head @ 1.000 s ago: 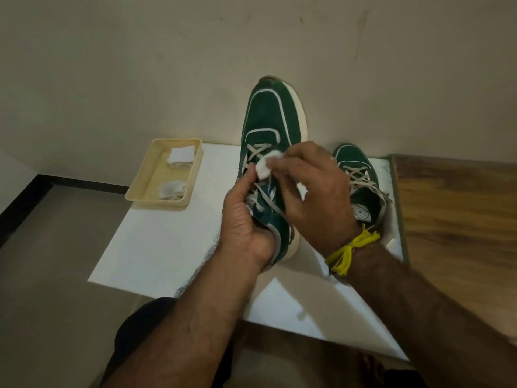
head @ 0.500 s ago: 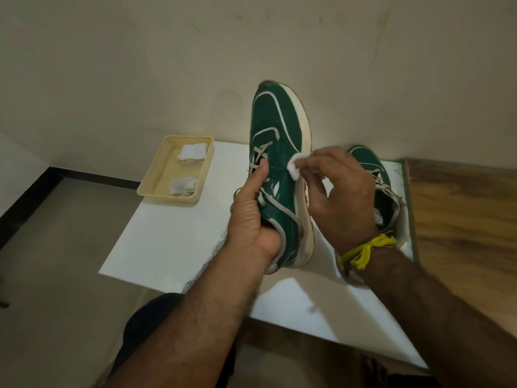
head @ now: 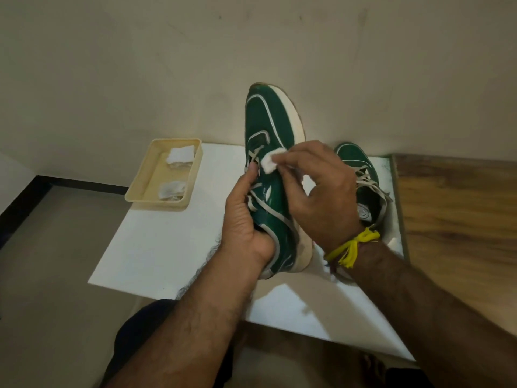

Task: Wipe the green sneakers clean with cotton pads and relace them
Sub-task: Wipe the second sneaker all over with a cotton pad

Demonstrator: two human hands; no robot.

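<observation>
My left hand point(head: 246, 217) still grips the raised sneaker point(head: 268, 169) over the counter point(head: 167, 247); my right hand point(head: 321, 189) has slid its pinched pad point(head: 270, 162) back toward the laces, so wiping continues. Other sneaker point(head: 361, 175) waits, far right.

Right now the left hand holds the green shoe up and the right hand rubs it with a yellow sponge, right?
Not quite. The right hand pinches a white cotton pad, not a yellow sponge. The rest is right: the left hand holds the green shoe up, as the head view shows.
</observation>
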